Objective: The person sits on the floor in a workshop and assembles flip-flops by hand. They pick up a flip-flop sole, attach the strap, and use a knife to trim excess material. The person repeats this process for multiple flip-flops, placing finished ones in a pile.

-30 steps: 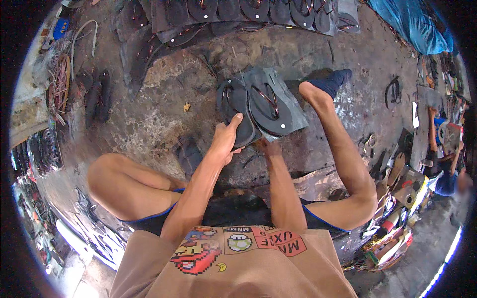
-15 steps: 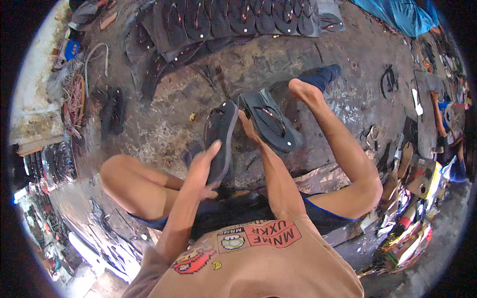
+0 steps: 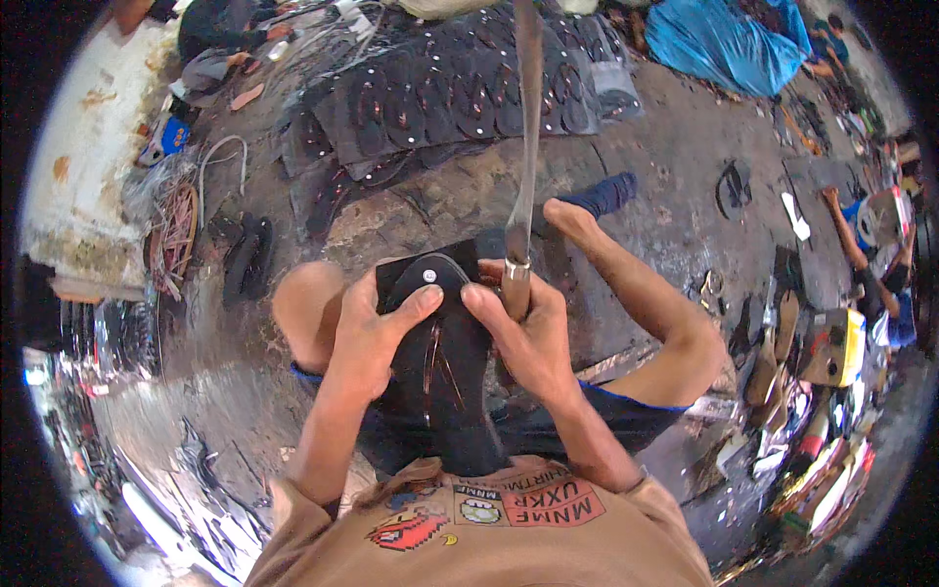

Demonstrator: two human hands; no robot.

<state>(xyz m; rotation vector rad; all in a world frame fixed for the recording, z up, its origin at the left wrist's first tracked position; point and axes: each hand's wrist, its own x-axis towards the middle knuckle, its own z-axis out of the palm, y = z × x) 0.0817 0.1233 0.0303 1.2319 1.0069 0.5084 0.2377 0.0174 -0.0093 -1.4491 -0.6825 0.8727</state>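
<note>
A black flip-flop [image 3: 430, 342] with thin copper-edged straps and a white dot at one end lies before my body, its length toward me. My left hand [image 3: 367, 328] grips its left side, thumb pressing beside the white dot. From the right, my right hand [image 3: 528, 333] pinches the other edge with its thumb while its fingers wrap the wooden handle of a long knife [image 3: 526, 176], blade pointing away from me. A flat black piece [image 3: 474, 256] shows under the flip-flop's far end; whether it is a second sole or a sheet, I cannot tell.
Rows of black flip-flops [image 3: 450, 93] lie on the floor at the far side. A blue plastic sheet [image 3: 729, 44] is at the far right. Loose tools and scraps [image 3: 782, 362] lie to the right, a bundle of strips [image 3: 174, 240] at the left. Other people are at the far left and right.
The flip-flop has come from my left hand to between both hands, near my lap. My right hand has left the floor and now holds a knife. The view has tilted farther out.
</note>
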